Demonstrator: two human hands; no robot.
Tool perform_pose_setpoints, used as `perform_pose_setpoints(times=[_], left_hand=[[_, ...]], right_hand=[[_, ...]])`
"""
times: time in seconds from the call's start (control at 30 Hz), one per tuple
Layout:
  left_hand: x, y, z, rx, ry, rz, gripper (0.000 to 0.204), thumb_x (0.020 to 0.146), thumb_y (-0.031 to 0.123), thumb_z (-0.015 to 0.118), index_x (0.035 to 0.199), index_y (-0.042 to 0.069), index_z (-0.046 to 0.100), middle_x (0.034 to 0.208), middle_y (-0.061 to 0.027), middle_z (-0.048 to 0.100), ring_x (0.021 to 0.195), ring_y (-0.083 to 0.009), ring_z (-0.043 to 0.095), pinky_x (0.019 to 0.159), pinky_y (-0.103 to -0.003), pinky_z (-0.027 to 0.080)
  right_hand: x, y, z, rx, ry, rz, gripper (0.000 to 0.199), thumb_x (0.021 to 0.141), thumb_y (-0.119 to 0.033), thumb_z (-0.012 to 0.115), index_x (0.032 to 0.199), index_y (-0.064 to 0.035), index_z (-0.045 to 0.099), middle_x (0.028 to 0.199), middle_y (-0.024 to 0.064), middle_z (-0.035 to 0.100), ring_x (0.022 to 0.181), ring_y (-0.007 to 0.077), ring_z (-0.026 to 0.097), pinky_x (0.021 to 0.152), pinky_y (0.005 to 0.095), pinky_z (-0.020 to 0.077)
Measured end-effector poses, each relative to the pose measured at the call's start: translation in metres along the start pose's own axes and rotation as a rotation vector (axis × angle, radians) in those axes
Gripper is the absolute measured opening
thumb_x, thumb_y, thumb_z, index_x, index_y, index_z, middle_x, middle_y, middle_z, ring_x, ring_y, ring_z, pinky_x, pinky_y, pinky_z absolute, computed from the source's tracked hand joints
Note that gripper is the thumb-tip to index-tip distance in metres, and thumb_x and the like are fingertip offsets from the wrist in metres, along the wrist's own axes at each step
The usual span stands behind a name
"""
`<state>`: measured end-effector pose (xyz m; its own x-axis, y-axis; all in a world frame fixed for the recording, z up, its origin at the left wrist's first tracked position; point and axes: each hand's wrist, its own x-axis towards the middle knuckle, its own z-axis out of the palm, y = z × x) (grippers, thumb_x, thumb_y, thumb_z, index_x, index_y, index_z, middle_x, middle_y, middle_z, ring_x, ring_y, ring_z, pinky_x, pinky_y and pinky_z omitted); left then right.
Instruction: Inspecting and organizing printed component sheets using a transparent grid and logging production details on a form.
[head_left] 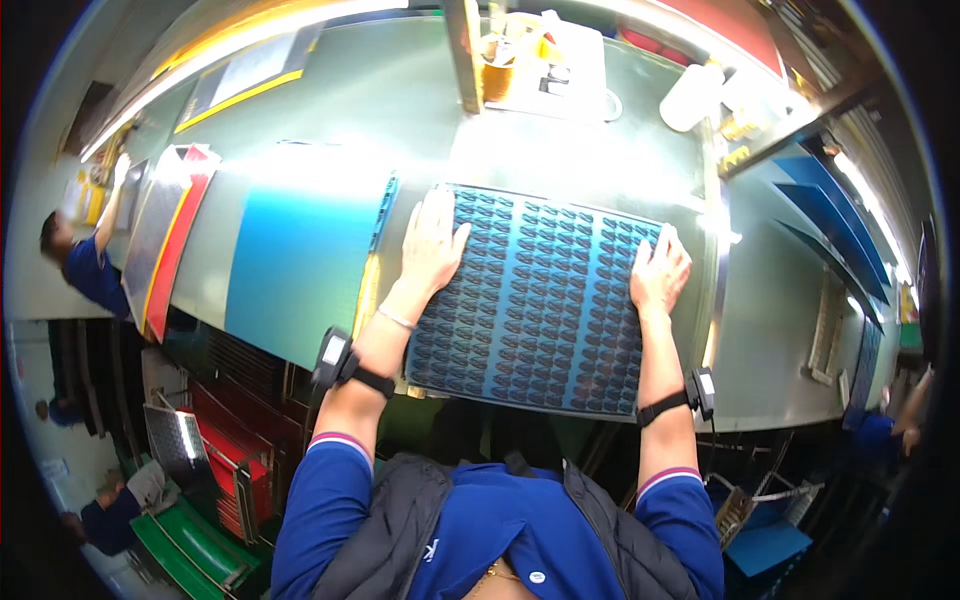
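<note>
Pale grey-green and streaked with glare from the lamps, the worktop (775, 375) stretches out in front of me, with an upright post (463, 60) at its far side and a white canister (690, 98) to the far right. A co-worker (92, 272) in blue is off to my left.

The dark blue panel (530, 300) lies flat before me, close to the worktop's near edge, between my hands. It is turned slightly clockwise, its far edge slanting toward me as it runs right. Across looks a little longer than deep, but the lens bends things and I cannot be sure of its long axis. Its dark leaf-shaped pieces stand in columns from far edge to near, with plainer blue stripes between; each piece has its length mostly crosswise.

My left hand (435, 240) is open, fingers stretched along the left edge toward the far corner, thumb over the panel. My right hand (660, 272) bends its fingers at the far right corner; I cannot tell whether that grip is closed on the edge. Left of the panel lies a plain blue sheet (300, 250).
</note>
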<state>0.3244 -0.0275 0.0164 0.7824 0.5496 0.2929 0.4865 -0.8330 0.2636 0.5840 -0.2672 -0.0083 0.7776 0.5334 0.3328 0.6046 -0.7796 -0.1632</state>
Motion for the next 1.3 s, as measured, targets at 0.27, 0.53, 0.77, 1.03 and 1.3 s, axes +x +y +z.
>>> perform_pose_setpoints(times=[0.27,0.53,0.77,1.03,1.3], left_hand=[[0.001,0.013,0.017,-0.014,0.128,-0.041,0.054,0.089,0.033,0.055,0.128,-0.003,0.048,0.137,-0.0207,0.045,0.132,-0.0319,0.037,0.111,-0.042,0.027],[0.007,-0.002,0.007,-0.100,0.168,0.017,0.052,0.082,0.028,0.063,0.124,-0.001,0.053,0.130,-0.0219,0.051,0.124,-0.0364,0.044,0.107,-0.045,0.032],[0.009,-0.018,0.020,0.119,0.024,-0.002,0.054,0.094,0.037,0.047,0.138,0.005,0.041,0.143,-0.0146,0.040,0.133,-0.0279,0.035,0.111,-0.040,0.024],[0.003,-0.001,0.021,0.136,-0.023,0.000,0.057,0.096,0.035,0.045,0.142,0.003,0.034,0.145,-0.0172,0.037,0.135,-0.0282,0.034,0.112,-0.039,0.023],[0.005,-0.004,0.013,0.166,-0.070,-0.020,0.058,0.096,0.035,0.045,0.143,0.004,0.032,0.146,-0.0177,0.036,0.135,-0.0292,0.033,0.113,-0.041,0.022]], right_hand=[[-0.030,0.081,-0.027,0.279,-0.126,-0.338,0.059,0.088,-0.029,0.062,0.140,-0.0079,0.043,0.147,0.0202,0.033,0.132,0.0388,0.032,0.109,0.0465,0.0248],[-0.170,0.088,-0.137,0.454,-0.403,0.016,0.096,0.049,-0.043,0.086,0.134,-0.0137,0.052,0.147,0.0208,0.030,0.136,0.0382,0.027,0.110,0.0486,0.0234],[-0.180,0.097,-0.133,0.495,-0.533,0.141,0.101,0.050,-0.037,0.088,0.140,-0.0250,0.045,0.158,0.0102,0.009,0.145,0.0316,0.004,0.116,0.0483,0.0020],[-0.159,0.077,-0.149,0.181,-0.641,0.370,0.131,0.038,-0.024,0.093,0.147,-0.0246,0.020,0.156,0.0160,-0.006,0.143,0.0376,-0.010,0.114,0.0547,-0.0055],[-0.158,0.109,-0.141,0.441,-0.617,0.168,0.109,0.047,-0.027,0.090,0.143,-0.0276,0.038,0.157,0.0107,0.006,0.144,0.0314,0.005,0.116,0.0501,0.0020]])
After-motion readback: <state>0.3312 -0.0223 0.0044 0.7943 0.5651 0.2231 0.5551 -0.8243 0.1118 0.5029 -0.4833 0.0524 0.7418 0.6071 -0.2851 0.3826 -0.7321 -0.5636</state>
